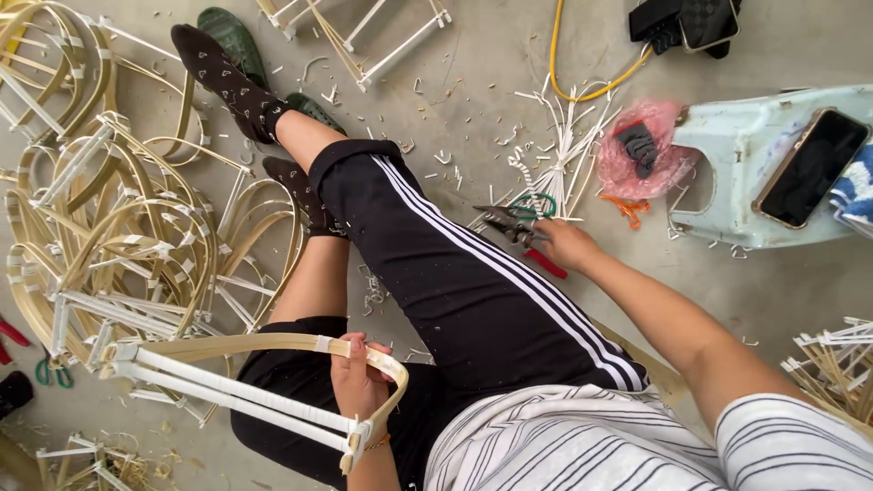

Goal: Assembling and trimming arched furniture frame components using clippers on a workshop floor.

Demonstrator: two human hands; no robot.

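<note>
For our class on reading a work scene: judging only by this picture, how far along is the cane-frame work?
Done: a heap of bound frames lies on the floor beside the person's legs. In hand: the left hand grips a bent cane frame wrapped in white strip, while the right hand rests on red-handled pliers. Left: loose white strips remain unused on the floor.

black white-striped trousers point(473, 273), red-handled pliers point(523, 238)

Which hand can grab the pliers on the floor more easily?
The right hand. It already rests on the red-handled metal pliers lying on the grey concrete floor, while the left hand is busy gripping the bent pale cane frame.
</note>
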